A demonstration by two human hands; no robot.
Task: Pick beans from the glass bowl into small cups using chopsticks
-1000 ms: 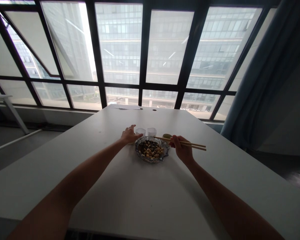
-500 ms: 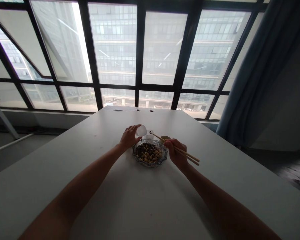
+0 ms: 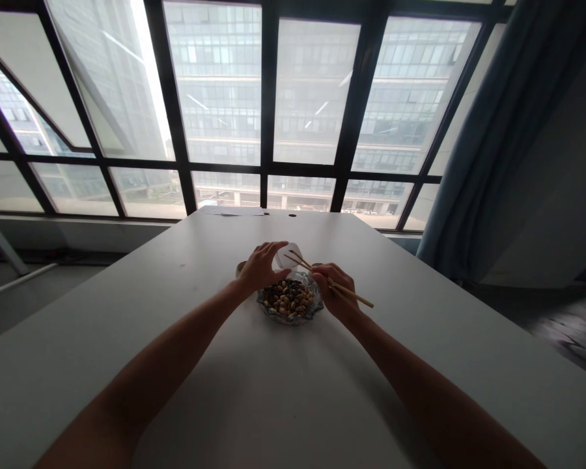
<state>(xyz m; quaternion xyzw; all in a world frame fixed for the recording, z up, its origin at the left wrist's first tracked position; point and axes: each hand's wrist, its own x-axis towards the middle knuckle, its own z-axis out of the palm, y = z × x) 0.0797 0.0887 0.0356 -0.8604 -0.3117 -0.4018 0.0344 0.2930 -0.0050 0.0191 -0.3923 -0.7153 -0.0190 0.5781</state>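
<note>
My left hand point(image 3: 262, 268) curves its fingers and thumb around a small clear plastic cup point(image 3: 284, 259), just behind the bowl. In my right hand point(image 3: 336, 288) is a pair of wooden chopsticks point(image 3: 354, 297). Their tips are slightly apart and overlap the cup in view; whether they reach inside it I cannot tell. Below both hands stands a scalloped glass bowl point(image 3: 293, 320), holding a mix of tan nuts point(image 3: 288, 301) and small dark pieces. A second cup cannot be made out apart from the first.
The white table point(image 3: 273, 384) stretches toward large windows. Behind my left wrist a small round container point(image 3: 241, 267) is partly hidden. White sheets point(image 3: 232, 211) lie at the far edge, near a dark round hole point(image 3: 292, 215). A blue curtain point(image 3: 461, 176) hangs at right.
My left hand has taken hold of a cup, tilted it and moved it right, toward the other cup. The chopsticks have swung to a steeper angle, with tips raised. The view has shifted slightly.
</note>
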